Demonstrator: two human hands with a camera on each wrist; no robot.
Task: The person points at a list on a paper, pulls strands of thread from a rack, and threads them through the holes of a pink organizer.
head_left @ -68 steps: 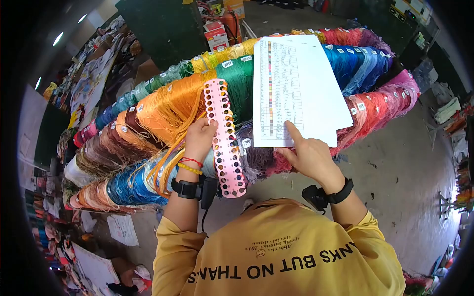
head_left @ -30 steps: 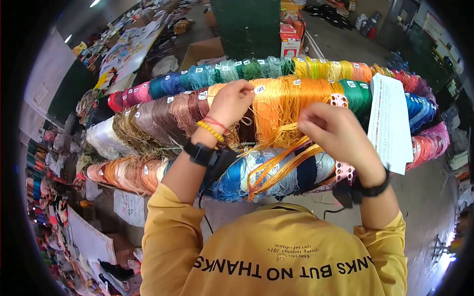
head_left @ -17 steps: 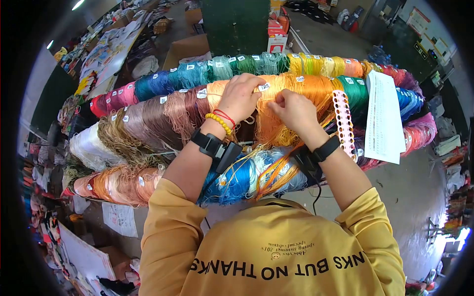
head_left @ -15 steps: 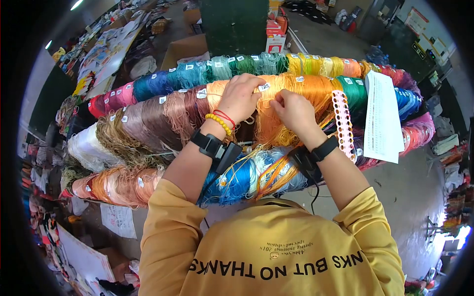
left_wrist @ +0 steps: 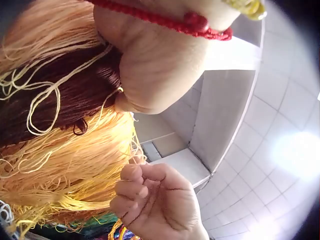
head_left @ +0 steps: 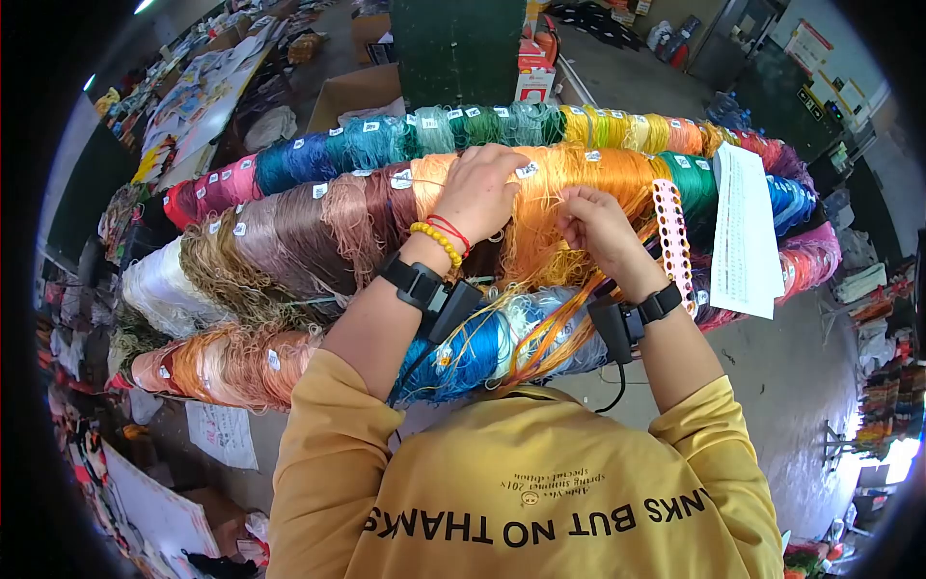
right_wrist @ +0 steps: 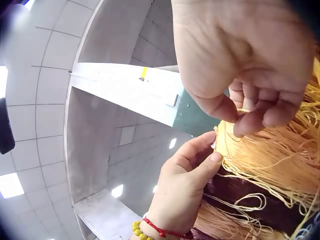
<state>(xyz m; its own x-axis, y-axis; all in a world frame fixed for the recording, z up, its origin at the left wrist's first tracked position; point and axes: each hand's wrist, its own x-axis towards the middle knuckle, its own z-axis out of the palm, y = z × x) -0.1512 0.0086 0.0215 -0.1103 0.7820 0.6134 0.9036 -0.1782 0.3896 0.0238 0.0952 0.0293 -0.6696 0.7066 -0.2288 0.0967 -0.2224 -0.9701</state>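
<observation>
In the head view, a rack holds labelled skeins of embroidery thread in rows. My left hand [head_left: 477, 188] grips the top of the light-orange thread [head_left: 537, 207], beside a white number label [head_left: 527, 170]; its fingertips are partly hidden there. To its right, my right hand [head_left: 603, 227] pinches a pale strand of this thread between thumb and forefinger. The right wrist view shows the strand [right_wrist: 243, 110] at the right fingertips, close above my left hand [right_wrist: 182, 182]. Further right, a pink card with punched holes [head_left: 672, 241] lies across the skeins.
White printed sheets [head_left: 745, 232] lie over the green and blue skeins at the right. Loose orange strands [head_left: 550, 343] hang across the blue front row [head_left: 453, 352]. Behind the rack stand a green pillar [head_left: 444, 58] and an open cardboard box [head_left: 357, 94].
My left hand has left the pink card and my right hand the printed sheet; both have come to the light-orange thread. Over the last half second my right hand has shifted right, away from the left.
</observation>
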